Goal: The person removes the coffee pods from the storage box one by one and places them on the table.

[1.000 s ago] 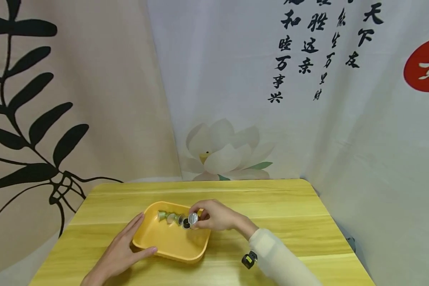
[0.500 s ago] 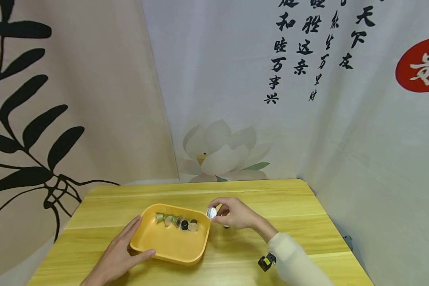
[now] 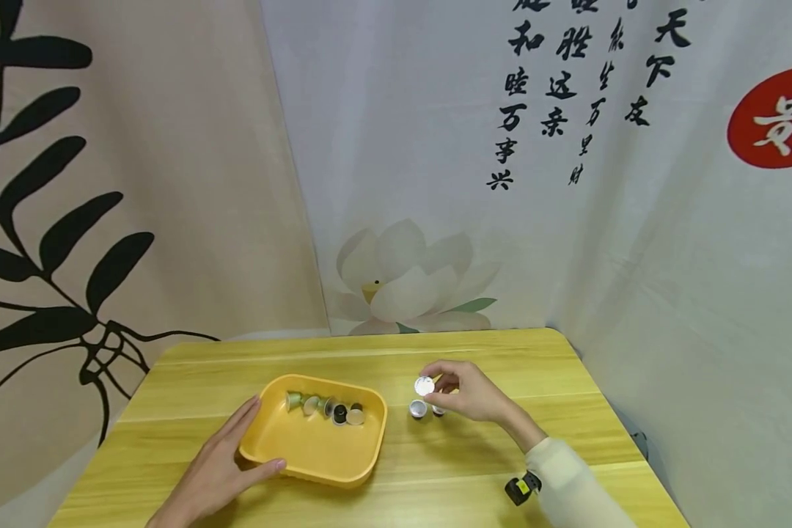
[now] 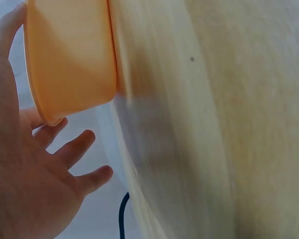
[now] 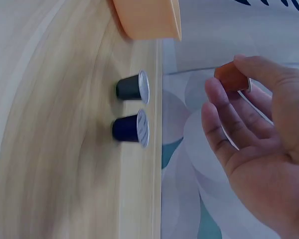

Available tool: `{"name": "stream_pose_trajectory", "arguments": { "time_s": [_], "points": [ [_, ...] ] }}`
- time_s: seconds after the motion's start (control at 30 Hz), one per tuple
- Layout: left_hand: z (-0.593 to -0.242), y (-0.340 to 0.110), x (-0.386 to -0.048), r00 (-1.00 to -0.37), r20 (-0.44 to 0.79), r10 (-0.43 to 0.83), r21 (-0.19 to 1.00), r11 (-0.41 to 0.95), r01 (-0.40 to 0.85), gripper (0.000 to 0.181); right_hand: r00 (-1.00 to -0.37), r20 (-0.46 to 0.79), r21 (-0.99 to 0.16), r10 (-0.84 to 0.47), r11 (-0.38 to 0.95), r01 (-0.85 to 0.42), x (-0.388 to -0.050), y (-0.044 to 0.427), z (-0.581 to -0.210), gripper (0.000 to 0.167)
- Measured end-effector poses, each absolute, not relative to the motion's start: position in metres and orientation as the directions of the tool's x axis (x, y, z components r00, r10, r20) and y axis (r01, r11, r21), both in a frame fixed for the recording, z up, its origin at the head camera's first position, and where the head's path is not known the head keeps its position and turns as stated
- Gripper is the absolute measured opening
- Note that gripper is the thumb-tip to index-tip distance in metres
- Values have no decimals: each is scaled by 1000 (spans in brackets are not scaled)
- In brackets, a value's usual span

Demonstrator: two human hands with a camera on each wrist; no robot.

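My right hand (image 3: 473,394) pinches an orange-brown coffee capsule (image 5: 231,77) between thumb and fingertips, its silver lid facing the head camera. It is held above the table, right of the yellow tray (image 3: 313,462). Just below it stand two upright capsules with silver lids: a dark green one (image 5: 131,89) nearer the tray and a navy one (image 5: 130,128), partly covered by my fingers in the head view. Fingers spread, my left hand (image 3: 207,466) rests at the tray's left corner, thumb on the near rim. Several capsules (image 3: 326,407) lie in the tray's far half, some green, some dark.
The wooden table (image 3: 501,469) has rounded far corners. Behind it hangs a cloth (image 3: 396,147) with a lotus and black writing. A small black device (image 3: 521,488) hangs at my right wrist beside the cream sleeve (image 3: 577,480).
My right hand has carried the capsule out of the tray to the right, over the two standing capsules. The left hand stays at the tray.
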State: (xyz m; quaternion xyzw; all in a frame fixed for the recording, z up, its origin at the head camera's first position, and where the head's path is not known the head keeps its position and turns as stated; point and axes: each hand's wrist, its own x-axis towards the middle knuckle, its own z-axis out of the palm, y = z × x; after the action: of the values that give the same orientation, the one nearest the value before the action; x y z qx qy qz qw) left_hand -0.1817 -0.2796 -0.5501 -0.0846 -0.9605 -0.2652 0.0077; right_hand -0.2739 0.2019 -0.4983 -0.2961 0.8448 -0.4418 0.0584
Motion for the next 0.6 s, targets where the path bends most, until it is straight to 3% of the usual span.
{"name": "stream_pose_trajectory", "arguments": {
  "time_s": [0.6],
  "points": [
    [-549,-280,-183,-983,83,163,494,850,183,123,-899,125,-771,-420,530,-355,-273,251,-522,35]
  ]
}}
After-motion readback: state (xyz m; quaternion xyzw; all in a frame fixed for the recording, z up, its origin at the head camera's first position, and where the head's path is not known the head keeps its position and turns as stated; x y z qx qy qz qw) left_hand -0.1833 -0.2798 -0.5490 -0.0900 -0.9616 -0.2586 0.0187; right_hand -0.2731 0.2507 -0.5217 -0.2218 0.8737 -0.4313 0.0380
